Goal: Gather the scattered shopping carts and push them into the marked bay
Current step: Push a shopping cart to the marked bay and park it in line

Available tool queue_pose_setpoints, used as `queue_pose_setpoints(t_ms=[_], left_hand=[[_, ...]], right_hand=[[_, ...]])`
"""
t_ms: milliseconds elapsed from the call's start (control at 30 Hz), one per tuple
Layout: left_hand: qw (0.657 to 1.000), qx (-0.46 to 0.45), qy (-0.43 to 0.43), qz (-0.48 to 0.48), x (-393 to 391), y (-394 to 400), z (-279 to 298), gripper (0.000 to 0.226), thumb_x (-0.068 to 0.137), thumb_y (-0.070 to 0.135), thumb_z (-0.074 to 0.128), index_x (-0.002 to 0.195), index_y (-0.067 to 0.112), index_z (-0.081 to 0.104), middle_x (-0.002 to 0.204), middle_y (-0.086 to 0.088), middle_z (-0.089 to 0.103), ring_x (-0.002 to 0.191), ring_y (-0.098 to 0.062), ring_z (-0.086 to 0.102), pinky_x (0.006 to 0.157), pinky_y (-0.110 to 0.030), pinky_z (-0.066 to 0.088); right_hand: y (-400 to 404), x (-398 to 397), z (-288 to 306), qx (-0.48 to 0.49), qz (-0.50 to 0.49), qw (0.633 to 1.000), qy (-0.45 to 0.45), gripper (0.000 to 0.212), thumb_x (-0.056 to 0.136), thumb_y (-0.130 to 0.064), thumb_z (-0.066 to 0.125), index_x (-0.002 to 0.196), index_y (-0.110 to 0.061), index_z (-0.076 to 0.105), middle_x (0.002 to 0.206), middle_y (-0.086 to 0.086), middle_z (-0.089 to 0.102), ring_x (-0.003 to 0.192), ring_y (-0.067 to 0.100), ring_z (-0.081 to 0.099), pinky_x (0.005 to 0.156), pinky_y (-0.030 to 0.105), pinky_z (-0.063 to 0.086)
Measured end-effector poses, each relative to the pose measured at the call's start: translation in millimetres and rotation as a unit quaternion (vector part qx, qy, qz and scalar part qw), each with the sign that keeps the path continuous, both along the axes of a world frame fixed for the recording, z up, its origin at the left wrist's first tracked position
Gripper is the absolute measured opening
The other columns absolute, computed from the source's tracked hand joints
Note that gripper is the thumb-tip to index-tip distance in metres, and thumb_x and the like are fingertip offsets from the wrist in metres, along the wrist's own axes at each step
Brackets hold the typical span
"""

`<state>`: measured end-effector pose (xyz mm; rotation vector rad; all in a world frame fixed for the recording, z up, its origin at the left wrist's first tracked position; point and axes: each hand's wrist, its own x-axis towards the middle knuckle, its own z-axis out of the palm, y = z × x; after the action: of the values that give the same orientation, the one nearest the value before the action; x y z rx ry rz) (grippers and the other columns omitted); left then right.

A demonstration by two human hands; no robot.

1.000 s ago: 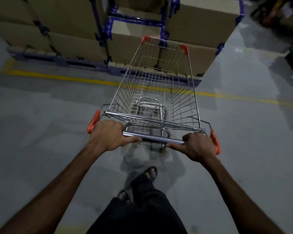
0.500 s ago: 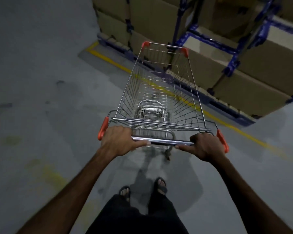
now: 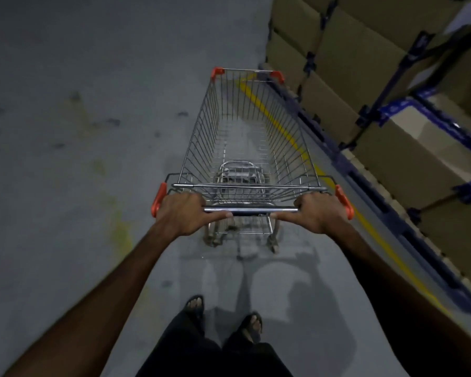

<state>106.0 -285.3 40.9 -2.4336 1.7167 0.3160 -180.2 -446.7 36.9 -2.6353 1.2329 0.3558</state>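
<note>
Bare forearms, no sleeves; black trousers point(image 3: 201, 355); dark open-toed sandals point(image 3: 252, 326).

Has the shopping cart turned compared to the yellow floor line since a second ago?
Yes. The shopping cart has swung left: it pointed across the yellow line toward the boxes; now it runs alongside them.

Boxes point(image 3: 386, 156): we read no print on them.
Rack point(image 3: 430, 115): we make out no label.
Cart point(image 3: 245, 148): we find no brand or number.
</note>
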Motion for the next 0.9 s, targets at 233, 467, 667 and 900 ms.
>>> queue_pose_setpoints(t_ms=[233, 467, 667, 900], left_hand=[[0.996, 0.01, 0.025, 0.082, 30.2, -3.2, 3.6, 0.101, 0.072, 0.109, 0.023, 0.067, 0.02, 0.071, 0.075, 0.006, 0.071, 0.084, -0.017, 0.069, 0.118, -0.054, 0.029], [0.992, -0.015, 0.047, 0.12, 88.0, -22.9, -10.3, 0.101, 0.071, 0.11, 0.026, 0.057, 0.016, 0.062, 0.061, 0.003, 0.066, 0.065, -0.015, 0.066, 0.101, -0.042, 0.048], [0.99, -0.03, 0.065, 0.125, 144.8, -60.7, -14.6, 0.094, 0.071, 0.109, 0.028, 0.053, 0.02, 0.051, 0.053, 0.002, 0.061, 0.053, -0.016, 0.061, 0.072, -0.036, 0.046], [0.987, -0.013, 0.062, 0.145, 209.8, -106.2, -1.1, 0.094, 0.076, 0.105, 0.033, 0.067, 0.017, 0.067, 0.07, 0.003, 0.069, 0.072, -0.016, 0.068, 0.091, -0.037, 0.05]], right_hand=[[-48.1, 60.4, -5.7, -0.014, 0.09, 0.996, -0.011, 0.109, 0.06, -0.115, 0.016, 0.06, -0.017, 0.063, 0.057, -0.003, 0.062, 0.057, 0.014, 0.06, 0.068, 0.034, 0.05], [-92.7, 131.1, -9.9, -0.018, 0.149, 0.988, -0.018, 0.107, 0.063, -0.114, 0.019, 0.06, -0.017, 0.063, 0.056, -0.002, 0.062, 0.055, 0.015, 0.061, 0.065, 0.032, 0.052], [-140.0, 198.6, -7.3, -0.006, 0.16, 0.987, -0.008, 0.103, 0.063, -0.113, 0.024, 0.062, -0.018, 0.062, 0.057, 0.0, 0.062, 0.056, 0.016, 0.061, 0.062, 0.032, 0.05], [-188.3, 278.1, 7.0, -0.004, 0.164, 0.986, 0.013, 0.094, 0.075, -0.104, 0.038, 0.065, -0.015, 0.066, 0.066, 0.002, 0.068, 0.066, 0.017, 0.066, 0.067, 0.034, 0.036]])
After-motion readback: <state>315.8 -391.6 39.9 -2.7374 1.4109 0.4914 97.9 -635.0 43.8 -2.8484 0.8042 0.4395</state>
